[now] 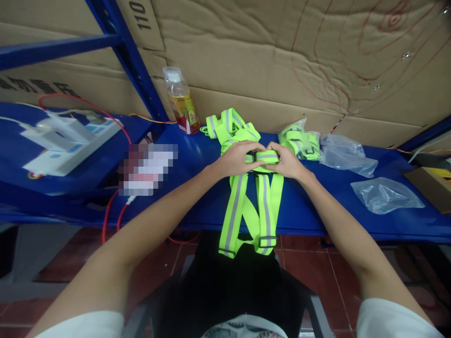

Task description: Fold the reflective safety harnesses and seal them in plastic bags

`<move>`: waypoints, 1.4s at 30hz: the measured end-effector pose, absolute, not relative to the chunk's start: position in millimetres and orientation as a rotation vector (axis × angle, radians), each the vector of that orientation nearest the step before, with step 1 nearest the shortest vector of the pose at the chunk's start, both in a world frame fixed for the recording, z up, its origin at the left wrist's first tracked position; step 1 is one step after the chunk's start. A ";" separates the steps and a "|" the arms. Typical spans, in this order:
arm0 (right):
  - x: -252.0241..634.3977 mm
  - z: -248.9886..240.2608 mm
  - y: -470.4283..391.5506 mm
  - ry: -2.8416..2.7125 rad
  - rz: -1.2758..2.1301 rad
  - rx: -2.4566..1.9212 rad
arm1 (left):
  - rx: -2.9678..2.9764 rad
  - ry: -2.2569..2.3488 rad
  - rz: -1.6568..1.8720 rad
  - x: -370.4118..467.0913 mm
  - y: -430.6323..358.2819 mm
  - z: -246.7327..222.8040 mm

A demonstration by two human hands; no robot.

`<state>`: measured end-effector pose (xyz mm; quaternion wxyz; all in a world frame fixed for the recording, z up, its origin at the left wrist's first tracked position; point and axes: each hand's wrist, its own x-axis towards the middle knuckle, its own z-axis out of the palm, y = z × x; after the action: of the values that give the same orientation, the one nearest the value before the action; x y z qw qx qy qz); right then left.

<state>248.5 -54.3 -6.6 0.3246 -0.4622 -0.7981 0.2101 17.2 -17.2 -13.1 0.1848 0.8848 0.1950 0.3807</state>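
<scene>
A neon-yellow reflective harness (234, 213) with grey stripes lies across the shelf, its lower straps hanging over the front edge. Dark adjuster buckles show at the bottom of those straps. My left hand (237, 158) grips a strap of it near a dark buckle, thumb and fingers closed around the band. From the other side my right hand (284, 161) holds the folded end of the same band, close to the left fingertips. Behind my hands more neon straps (230, 126) lie in a loose heap. Right of them rests a bagged neon harness (299, 141).
Clear plastic bags (385, 195) lie to the right, near a cardboard box (431, 188). At the back stands a drink bottle (183, 103). A white power strip (75, 145) with red cables is on the left, beside a blue upright post (137, 61).
</scene>
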 end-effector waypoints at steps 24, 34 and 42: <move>243.7 -2.0 -68.9 -2.343 0.154 -1.617 | 2.446 0.600 0.693 -2.2 -4.5 -6.7; 276.4 16.5 -64.2 -1.969 1.110 -1.333 | 2.419 0.675 0.613 -0.2 1.8 -8.5; 265.6 11.9 -68.3 -1.896 1.213 -1.361 | 2.485 0.748 0.455 -4.9 -9.0 5.9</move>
<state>265.6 -68.3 11.9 0.2532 -0.5005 -0.6974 0.4461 -4.9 -9.0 5.9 0.2507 0.9131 0.2747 0.1673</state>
